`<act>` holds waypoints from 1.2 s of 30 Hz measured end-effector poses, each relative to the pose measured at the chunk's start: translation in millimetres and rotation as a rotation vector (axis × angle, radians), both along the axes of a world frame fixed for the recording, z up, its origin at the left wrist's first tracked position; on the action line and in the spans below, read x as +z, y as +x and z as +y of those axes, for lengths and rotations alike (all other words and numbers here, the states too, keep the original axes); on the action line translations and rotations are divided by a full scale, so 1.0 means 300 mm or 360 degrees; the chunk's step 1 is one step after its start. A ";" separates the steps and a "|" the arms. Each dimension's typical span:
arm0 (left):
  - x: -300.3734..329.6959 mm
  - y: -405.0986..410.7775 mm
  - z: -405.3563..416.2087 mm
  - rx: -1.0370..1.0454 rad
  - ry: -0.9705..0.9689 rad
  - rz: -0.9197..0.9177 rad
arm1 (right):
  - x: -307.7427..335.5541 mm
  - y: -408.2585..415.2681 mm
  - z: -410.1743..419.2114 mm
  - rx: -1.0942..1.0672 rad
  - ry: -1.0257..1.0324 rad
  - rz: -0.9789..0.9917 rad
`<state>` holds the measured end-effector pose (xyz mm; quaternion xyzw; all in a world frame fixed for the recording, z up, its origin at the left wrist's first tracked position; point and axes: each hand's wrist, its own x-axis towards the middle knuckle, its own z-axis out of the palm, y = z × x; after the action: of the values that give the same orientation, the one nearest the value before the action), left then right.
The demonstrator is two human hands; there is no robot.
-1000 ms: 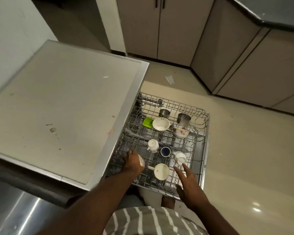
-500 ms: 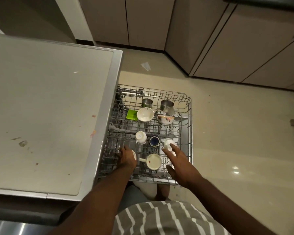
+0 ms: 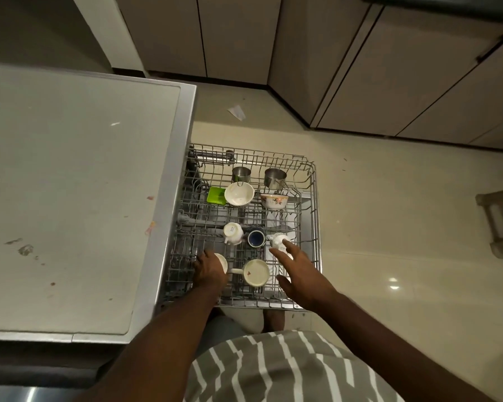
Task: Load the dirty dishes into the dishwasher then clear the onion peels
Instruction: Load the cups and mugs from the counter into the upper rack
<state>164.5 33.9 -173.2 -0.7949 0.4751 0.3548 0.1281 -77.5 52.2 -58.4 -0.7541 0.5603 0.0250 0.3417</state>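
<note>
The small white cup (image 3: 278,240) sits by the dishwasher rack's (image 3: 316,227) right edge, right under the right hand's (image 3: 298,271) spread fingertips, so that grip's closest, while the left hand (image 3: 211,271) is curled round another cup (image 3: 222,262) near the front-left.

Pulled out over the floor (image 3: 389,213), a wire dishwasher rack (image 3: 315,227), loaded. Along the far row, two steel cups (image 3: 241,174) (image 3: 274,177). Just in front, a green container (image 3: 216,195) touching a white bowl (image 3: 239,193), and beside those a floral bowl (image 3: 274,201). Middle row: white cup (image 3: 233,233), dark blue cup (image 3: 256,238), white cup on its side (image 3: 278,240). Near edge: a cream mug (image 3: 256,273), handle pointing left, and another pale cup (image 3: 222,263), mostly hidden. On the bare floor beyond the rack, a scrap of white paper (image 3: 236,112).
</note>
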 end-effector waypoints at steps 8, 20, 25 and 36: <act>0.099 -0.014 0.056 -0.0059 -0.0201 0.0010 | -0.006 0.052 -0.060 0.0144 -0.0053 -0.0104; 0.346 -0.106 0.232 0.0032 -0.0678 0.0255 | -0.038 0.131 -0.110 0.0391 -0.0058 -0.0252; 0.431 -0.138 0.370 0.0299 -0.0815 0.0328 | -0.015 0.179 -0.077 0.0474 -0.0025 -0.0335; 0.539 -0.077 0.602 0.0576 -0.1115 0.0283 | 0.157 0.360 0.089 0.0748 -0.0393 -0.0283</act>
<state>141.3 214.6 -11.5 -0.8274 0.4289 0.2556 -0.2569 30.6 78.9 -11.5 -0.8985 0.3368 -0.0310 0.2798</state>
